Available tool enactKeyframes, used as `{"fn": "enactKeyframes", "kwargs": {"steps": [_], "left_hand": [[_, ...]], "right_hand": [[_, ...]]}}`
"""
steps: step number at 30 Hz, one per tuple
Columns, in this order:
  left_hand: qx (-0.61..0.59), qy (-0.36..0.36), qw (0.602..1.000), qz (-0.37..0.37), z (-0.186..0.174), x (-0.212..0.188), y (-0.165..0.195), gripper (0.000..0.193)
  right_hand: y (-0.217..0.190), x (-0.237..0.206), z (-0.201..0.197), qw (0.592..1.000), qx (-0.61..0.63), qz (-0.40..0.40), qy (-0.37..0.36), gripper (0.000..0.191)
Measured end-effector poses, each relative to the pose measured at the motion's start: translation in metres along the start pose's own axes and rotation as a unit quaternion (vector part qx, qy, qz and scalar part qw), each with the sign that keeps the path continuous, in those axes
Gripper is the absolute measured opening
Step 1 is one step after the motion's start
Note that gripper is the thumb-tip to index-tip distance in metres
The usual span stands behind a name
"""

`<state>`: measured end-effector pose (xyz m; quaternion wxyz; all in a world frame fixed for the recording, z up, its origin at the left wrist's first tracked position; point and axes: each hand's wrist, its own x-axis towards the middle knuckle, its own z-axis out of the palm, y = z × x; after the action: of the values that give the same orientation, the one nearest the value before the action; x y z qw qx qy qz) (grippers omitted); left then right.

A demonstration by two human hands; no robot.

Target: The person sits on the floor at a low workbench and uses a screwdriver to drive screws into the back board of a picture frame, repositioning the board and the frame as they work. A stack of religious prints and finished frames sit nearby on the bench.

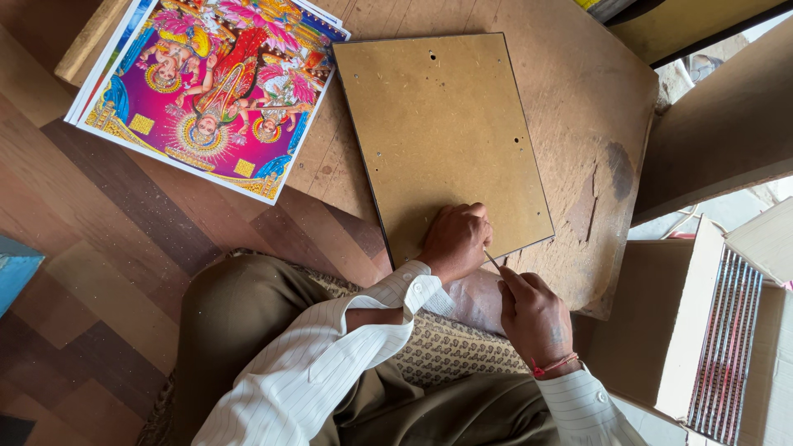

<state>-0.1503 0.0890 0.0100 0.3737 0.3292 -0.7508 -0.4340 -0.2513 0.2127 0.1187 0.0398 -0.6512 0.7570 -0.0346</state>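
Left fingers: curled into a loose fist on the left hand (456, 239), pressing down on the near edge of the backing board (442, 136), gripping nothing visible.
Right fingers: pinched on the right hand (534, 314) around a thin metal tool (492, 260), a slim grey sliver; tip aimed at the near edge of the backing board, just beside the left knuckles.
Backing board: flat brown hardboard rectangle, matt and speckled, a few small holes, thin dark rim; lying flat, directly beyond both hands.
Worktop (591, 124): worn, scratched wood under the backing board, chipped and stained to its right.
Prints (211, 87): glossy stack of bright pink and blue picture sheets, left of the backing board, corner touching it.
Sleeves (314, 363): white pinstriped cloth, near side of the backing board.
Wrist thread (555, 364): red, on the right wrist.
Carton (727, 330): open cardboard, ribbed strips inside, well right of the backing board.
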Motion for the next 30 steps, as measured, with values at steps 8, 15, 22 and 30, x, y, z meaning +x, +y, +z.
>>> {"fn": "enactKeyframes", "kwargs": {"steps": [8,15,22,30], "left_hand": [[0.010,0.008,1.000,0.007,0.000,0.000,0.000,0.016],[0.019,-0.004,1.000,0.010,0.000,-0.001,0.000,0.016],[0.031,-0.008,0.999,0.021,-0.004,-0.002,0.002,0.017],[0.035,-0.014,0.999,0.027,-0.006,-0.003,0.003,0.018]], "right_hand": [[0.021,0.007,0.006,0.996,-0.049,-0.063,-0.039,0.023],[0.060,0.039,0.006,0.746,0.494,0.409,-0.182,0.021],[0.054,0.036,0.007,0.798,0.422,0.385,-0.193,0.023],[0.027,0.041,-0.018,0.993,0.051,-0.022,-0.109,0.026]]}}
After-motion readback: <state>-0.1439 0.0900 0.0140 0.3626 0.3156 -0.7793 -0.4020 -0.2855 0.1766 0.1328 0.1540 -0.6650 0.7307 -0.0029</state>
